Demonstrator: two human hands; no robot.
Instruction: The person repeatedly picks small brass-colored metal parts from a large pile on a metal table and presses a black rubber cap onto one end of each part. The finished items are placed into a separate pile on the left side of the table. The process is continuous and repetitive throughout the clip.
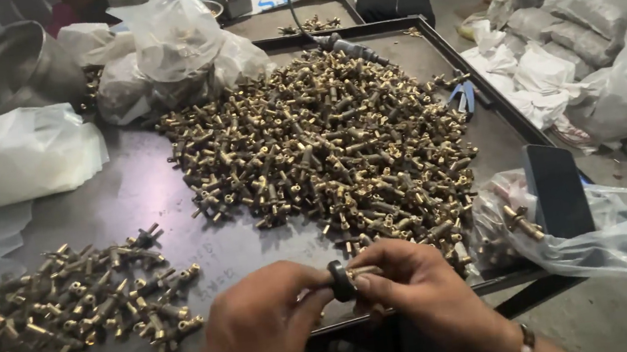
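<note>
My left hand (pixel 257 332) and my right hand (pixel 426 298) meet at the near edge of the dark metal tray (pixel 161 184). Between their fingertips is a small brass fitting (pixel 364 272) with a black ring (pixel 340 280) on it. The left thumb and forefinger pinch the ring; the right fingers grip the brass stem. A large heap of brass fittings (pixel 325 138) lies in the tray's middle, just beyond my hands. A smaller pile of brass fittings (pixel 57 314) lies at the near left.
A clear plastic bag (pixel 619 228) with a dark phone (pixel 557 188) on it sits at the tray's right corner. Plastic bags (pixel 176 49), a steel pot (pixel 13 70), white sheets (pixel 5 160), a blue-handled tool (pixel 464 93) and filled sacks (pixel 593 34) surround it.
</note>
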